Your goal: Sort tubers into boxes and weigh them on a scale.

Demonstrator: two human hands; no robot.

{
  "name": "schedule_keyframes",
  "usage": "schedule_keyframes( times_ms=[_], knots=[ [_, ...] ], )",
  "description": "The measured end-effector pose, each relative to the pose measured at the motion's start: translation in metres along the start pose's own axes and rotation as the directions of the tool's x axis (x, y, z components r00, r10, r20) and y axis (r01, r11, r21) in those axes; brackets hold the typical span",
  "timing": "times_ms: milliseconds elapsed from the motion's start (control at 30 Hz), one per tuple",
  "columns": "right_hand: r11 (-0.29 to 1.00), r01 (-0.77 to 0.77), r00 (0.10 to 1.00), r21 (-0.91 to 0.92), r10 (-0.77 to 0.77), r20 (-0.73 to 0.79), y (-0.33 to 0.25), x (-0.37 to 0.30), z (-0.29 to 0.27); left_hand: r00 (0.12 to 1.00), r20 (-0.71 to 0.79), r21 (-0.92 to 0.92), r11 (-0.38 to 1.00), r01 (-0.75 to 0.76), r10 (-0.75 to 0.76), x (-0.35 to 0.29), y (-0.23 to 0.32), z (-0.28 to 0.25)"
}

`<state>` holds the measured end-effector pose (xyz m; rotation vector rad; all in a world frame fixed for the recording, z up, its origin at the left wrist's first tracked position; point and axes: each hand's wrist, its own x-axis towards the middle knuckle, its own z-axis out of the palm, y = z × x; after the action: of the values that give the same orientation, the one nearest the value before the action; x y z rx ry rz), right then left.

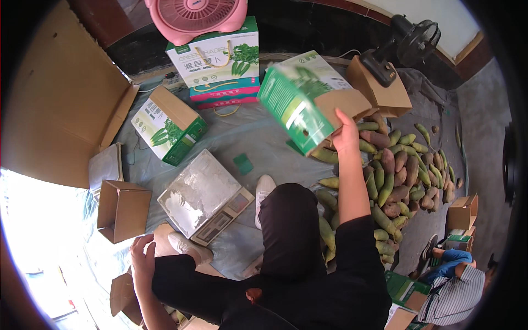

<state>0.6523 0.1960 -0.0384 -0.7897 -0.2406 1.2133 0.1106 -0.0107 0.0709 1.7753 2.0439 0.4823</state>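
Note:
My right hand (346, 133) reaches forward and grips the edge of a green and white carton (300, 113). The carton is tilted and slightly blurred, its green side toward me; a brown cardboard flap shows by my fingers. Below and right of it lies a pile of long green and reddish-brown root vegetables (386, 193). My left hand (143, 257) is raised near my left knee with its fingers loosely curved apart, holding nothing. A small open brown box (124, 212) stands just beyond it. Between my feet and that box sits a flat scale (201, 192) with a metal plate.
A pink fan (197, 16) stands on stacked cartons (223, 60); another carton (169, 124) sits left. A black fan (379, 58) tops a brown box (385, 93). Tall cardboard (60, 99) rises at left. A person in a striped shirt (454, 294) is at lower right.

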Motion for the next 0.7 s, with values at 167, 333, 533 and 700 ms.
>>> schedule_keyframes(
  times_ms=[167,333,533,700],
  knots=[
    [0.856,0.024,0.985,-0.517,0.067,0.156,0.013,-0.068,0.057,0.999,-0.037,-0.025,0.999,-0.037,0.037,-0.013,0.009,-0.008],
    [0.683,0.146,0.863,-0.716,0.266,0.429,0.007,-0.118,0.112,0.997,-0.071,-0.041,0.999,0.000,-0.003,-0.030,0.011,-0.017],
    [0.253,0.598,0.659,-0.761,0.385,0.646,0.026,-0.145,0.156,0.991,-0.126,-0.088,0.995,-0.056,0.044,-0.042,0.008,-0.017],
    [-0.030,0.812,0.521,-0.583,0.486,0.702,0.057,-0.148,0.178,0.989,-0.112,-0.068,0.992,-0.103,0.096,-0.046,0.013,-0.017]
  ],
)
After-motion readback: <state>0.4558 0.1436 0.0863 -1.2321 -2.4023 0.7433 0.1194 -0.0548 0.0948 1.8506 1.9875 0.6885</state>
